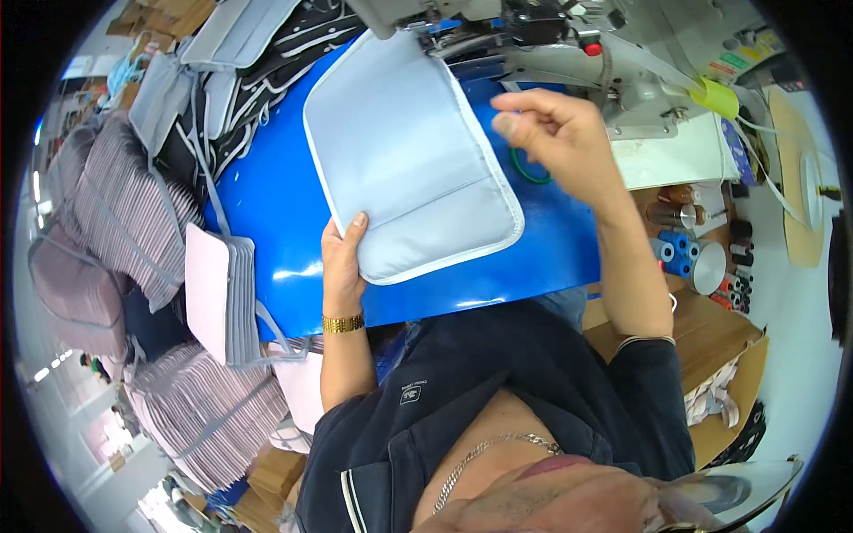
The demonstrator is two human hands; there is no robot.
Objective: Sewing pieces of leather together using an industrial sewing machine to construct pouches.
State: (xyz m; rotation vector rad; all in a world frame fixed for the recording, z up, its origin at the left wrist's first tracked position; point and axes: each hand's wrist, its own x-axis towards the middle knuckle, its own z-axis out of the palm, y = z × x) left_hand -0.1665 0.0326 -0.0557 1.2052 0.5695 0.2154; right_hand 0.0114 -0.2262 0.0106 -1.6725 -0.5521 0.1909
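Observation:
A flat light grey fabric panel with rounded corners, pale bound edges and a seam across its near part lies over the blue work surface. My left hand grips its near left edge, thumb on top and fingers underneath. The panel's far end reaches a sewing machine; parts of the machine hide where they meet. My right hand is raised to the right of the panel, apart from it, with fingers curled and thumb close to the index finger. Whether something small is in it is hidden. A green loop shows below that hand.
Strapped stacks of pinkish-grey panels fill the left side, with a smaller stack at the edge of the blue table. Black and grey pieces lie far left. Thread spools and a cardboard box stand at right.

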